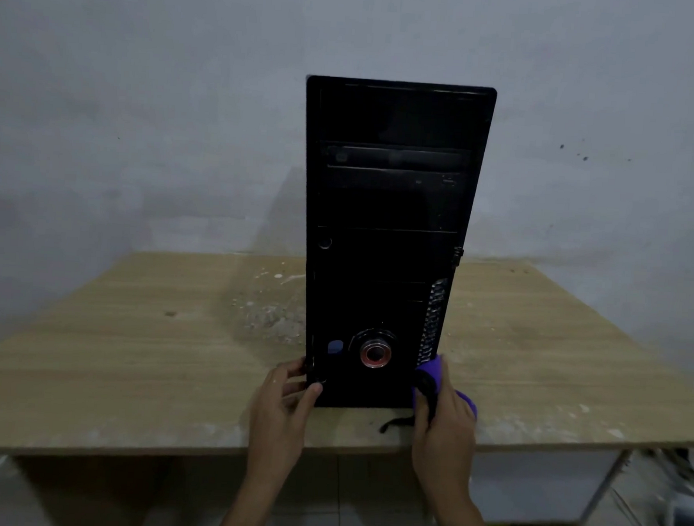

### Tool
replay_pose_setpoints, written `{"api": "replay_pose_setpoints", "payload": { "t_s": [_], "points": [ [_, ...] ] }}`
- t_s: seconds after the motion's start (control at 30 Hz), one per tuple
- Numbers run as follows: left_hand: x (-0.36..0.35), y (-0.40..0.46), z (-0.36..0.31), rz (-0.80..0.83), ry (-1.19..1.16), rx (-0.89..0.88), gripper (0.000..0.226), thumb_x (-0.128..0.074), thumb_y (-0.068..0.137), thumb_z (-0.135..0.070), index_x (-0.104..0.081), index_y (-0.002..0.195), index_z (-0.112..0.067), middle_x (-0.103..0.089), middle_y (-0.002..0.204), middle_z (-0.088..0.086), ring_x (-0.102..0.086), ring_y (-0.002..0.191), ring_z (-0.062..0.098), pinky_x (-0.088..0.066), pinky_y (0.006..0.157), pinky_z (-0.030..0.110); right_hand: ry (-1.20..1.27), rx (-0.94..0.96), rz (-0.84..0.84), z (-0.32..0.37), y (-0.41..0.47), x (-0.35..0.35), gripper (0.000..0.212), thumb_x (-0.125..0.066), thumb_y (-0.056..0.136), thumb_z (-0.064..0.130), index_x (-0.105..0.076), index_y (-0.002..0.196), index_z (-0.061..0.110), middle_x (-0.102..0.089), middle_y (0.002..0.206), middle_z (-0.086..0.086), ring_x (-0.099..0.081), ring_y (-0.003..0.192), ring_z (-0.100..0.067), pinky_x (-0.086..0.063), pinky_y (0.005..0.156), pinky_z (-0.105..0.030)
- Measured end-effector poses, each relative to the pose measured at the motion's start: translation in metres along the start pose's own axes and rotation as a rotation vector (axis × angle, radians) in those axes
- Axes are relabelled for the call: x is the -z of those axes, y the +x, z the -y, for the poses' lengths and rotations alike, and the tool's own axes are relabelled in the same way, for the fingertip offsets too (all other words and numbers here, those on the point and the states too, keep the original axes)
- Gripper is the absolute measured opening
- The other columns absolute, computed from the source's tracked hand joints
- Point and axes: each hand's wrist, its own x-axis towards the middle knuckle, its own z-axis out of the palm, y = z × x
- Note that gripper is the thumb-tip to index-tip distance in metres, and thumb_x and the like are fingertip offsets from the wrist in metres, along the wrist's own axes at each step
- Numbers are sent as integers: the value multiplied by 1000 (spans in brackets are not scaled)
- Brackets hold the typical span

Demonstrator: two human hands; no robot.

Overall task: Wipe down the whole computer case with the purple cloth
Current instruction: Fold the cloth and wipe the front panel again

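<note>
Two hands low in centre frame: left hand [284, 397] gripping lower left corner of black computer case [390, 233]; right hand [443, 415] clutching purple cloth [432, 373] against lower right corner. Beyond, case upright on wooden table [130, 331], grey wall [143, 108] behind.

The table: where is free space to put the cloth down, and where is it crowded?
The table is bare left of the computer case, though dusty close beside it, and bare right of it toward the far edge. It is crowded at the case's foot: the left hand, the right hand with the purple cloth, and a black cord.
</note>
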Motion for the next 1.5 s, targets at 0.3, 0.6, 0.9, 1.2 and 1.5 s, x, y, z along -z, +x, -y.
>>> {"api": "replay_pose_setpoints", "payload": {
  "t_s": [0.3,0.6,0.9,1.2,1.5],
  "points": [
    [-11,38,6,19,0,53,32,-66,95,-16,-57,123,-27,-64,118,-14,-63,98,-8,-52,76,11,-101,-1,64,-4,41,-20,53,-57,99,19,-43,150,16,-68,96,4,-64,88,-19,-54,79,-41],
    [-28,72,14,-41,2,36,30,-67,93,-5,-60,120,-17,-65,109,-12,-65,95,3,-51,72,10,-159,-14,67,-13,77,-46,38,-56,99,17,-52,137,18,-68,97,4,-63,80,-16,-53,75,-39],
    [-39,103,31,-33,36,31,31,-67,93,-5,-58,122,-15,-65,113,-1,-66,89,-7,-53,71,12,-133,-112,85,-18,100,-67,55,-48,104,22,-32,157,20,-68,113,-5,-64,97,-26,-53,78,-40],
    [-39,101,34,-43,49,16,32,-67,94,-9,-58,124,-15,-63,115,-7,-66,94,-2,-51,71,10,-87,-107,90,-18,98,-63,56,-48,105,22,-30,158,21,-69,102,-5,-64,85,-22,-50,70,-35],
    [-35,94,26,-51,47,26,39,-68,95,-20,-53,130,-29,-58,118,-11,-60,102,5,-51,72,15,68,-179,71,4,90,-39,35,-49,105,19,-51,140,23,-65,98,7,-60,83,-5,-47,72,-24]
  ]
}}
